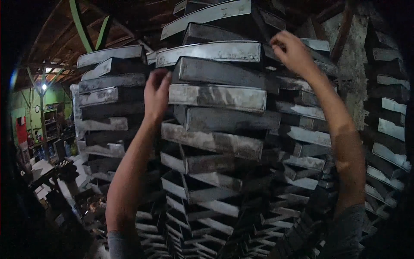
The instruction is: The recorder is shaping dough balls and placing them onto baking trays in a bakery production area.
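Directly before me rises a tall column of shallow rectangular metal pans (217, 96), grey and stained, laid at alternating angles. My left hand (157, 93) is raised at the column's left side, beside the corner of a dark pan (222, 72). Its fingers are bent, with a gap between them and the thumb, and nothing shows in it. Higher up on the right, my right hand (293, 52) hangs near the right end of a lighter pan (211, 52). Its fingers curl loosely apart from the thumb, holding nothing visible. Another pan (207, 18) slants across the top.
More pan stacks stand close by at the left (113, 82), right (304, 110) and far right (392, 103). A rough wall strip (351, 64) and green roof beams (80, 26) show behind. At far left, a lit work area holds a table (42, 168) and shelves (51, 116).
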Motion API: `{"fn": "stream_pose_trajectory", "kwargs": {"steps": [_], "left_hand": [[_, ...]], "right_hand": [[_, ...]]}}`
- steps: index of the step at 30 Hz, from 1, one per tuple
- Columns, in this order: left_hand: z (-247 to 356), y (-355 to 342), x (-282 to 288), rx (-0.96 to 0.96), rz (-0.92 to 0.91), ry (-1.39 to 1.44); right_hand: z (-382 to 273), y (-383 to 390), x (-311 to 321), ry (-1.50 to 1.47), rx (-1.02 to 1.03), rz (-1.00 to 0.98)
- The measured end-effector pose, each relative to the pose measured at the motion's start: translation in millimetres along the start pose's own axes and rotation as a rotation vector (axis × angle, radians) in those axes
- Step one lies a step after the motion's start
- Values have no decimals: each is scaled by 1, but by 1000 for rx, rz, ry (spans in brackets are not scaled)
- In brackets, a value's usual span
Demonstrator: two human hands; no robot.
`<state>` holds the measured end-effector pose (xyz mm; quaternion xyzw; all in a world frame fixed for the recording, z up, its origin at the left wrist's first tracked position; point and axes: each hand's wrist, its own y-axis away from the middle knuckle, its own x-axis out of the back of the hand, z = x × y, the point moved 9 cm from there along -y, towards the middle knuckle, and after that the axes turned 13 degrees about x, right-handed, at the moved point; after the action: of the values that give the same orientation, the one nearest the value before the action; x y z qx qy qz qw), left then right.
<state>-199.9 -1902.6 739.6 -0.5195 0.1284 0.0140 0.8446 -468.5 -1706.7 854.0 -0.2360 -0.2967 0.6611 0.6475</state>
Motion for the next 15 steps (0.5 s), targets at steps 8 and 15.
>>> {"fn": "stream_pose_trajectory", "kwargs": {"steps": [8,15], "left_hand": [[-5,-92,-71,-86,-153,-133],[-9,-77,-75,-286,-143,65]], "right_hand": [[31,-111,-42,303,57,115],[52,-199,-71,300,-249,142]]}}
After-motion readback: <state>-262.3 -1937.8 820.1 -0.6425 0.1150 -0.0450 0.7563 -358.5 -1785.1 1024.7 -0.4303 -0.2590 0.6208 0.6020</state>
